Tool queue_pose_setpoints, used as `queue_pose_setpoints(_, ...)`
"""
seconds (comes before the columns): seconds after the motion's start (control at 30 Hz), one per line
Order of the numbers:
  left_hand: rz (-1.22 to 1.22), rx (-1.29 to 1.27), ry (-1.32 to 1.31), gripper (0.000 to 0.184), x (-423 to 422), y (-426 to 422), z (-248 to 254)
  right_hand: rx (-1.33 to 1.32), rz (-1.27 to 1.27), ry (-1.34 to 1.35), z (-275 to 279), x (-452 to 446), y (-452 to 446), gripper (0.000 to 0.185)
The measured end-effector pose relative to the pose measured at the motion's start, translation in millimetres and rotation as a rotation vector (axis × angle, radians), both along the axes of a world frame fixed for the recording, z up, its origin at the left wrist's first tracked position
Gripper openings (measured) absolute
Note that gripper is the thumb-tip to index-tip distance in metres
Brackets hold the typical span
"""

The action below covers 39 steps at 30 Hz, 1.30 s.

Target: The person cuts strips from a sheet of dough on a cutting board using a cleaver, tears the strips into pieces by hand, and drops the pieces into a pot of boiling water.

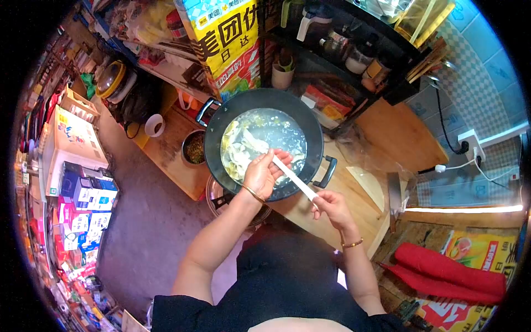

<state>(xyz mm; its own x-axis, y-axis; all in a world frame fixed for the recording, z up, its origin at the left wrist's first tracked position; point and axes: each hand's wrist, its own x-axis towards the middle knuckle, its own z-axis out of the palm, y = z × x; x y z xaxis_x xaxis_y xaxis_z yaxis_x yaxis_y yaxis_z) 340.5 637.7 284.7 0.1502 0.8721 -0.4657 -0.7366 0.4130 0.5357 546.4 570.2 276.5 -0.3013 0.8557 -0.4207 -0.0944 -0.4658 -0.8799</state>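
Note:
A wide black wok [209, 149] with two handles holds cloudy, bubbling liquid. Pale flat pieces [243, 141] and yellowish-green bits gather on its left side. A long white strip of dough [296, 180] runs between my two hands. Over the wok, my left hand [264, 174], palm partly turned up, pinches the strip's upper end, with the other fingers curled loosely. Just past the wok's near right rim, my right hand [332, 209] grips the lower end between thumb and fingers. My left wrist wears a bangle [253, 193]; my right one wears a beaded bracelet [352, 243].
A bowl of dark, chopped food [193, 148] stands left of the wok, with a white cup [155, 125] farther left. A cleaver [394, 195] stands at the wooden counter's [337, 191] right edge. Behind are a black shelf [354, 94] with jars and a power strip [470, 143].

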Motion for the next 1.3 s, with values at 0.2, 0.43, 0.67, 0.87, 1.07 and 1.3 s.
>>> queue_pose_setpoints(0.2, -0.605, 0.021, -0.694, 0.041, 19.2, -30.2, -64.5, 0.020, -0.039, 0.129, 7.3, -19.4, 7.8, 0.017)
queue_pose_setpoints(0.43, -0.089, -0.047, -0.086, 0.024, 10.2, -19.1, -15.3, -0.007, 0.031, -0.184, 7.8, -17.2, 3.9, 0.014)
queue_pose_setpoints(0.67, 0.075, 0.065, 0.054, 0.024, -5.1, -4.0, -3.9, 0.013, -0.037, 0.064, 0.5, -5.6, 0.4, 0.013)
queue_pose_setpoints(0.87, -0.363, -0.051, -0.296, 0.032, 32.5, -44.2, -31.0, 0.014, -0.067, 0.166, 4.8, -23.5, 7.0, 0.017)
queue_pose_setpoints(1.07, -0.107, -0.065, -0.038, 0.022, 13.4, -25.7, -4.8, -0.009, 0.038, -0.130, 0.7, -12.5, -1.8, 0.016)
queue_pose_setpoints(1.3, 0.015, 0.022, 0.021, 0.027, -6.0, -7.6, -0.7, 0.006, -0.043, 0.052, -0.3, -0.6, -7.6, 0.015)
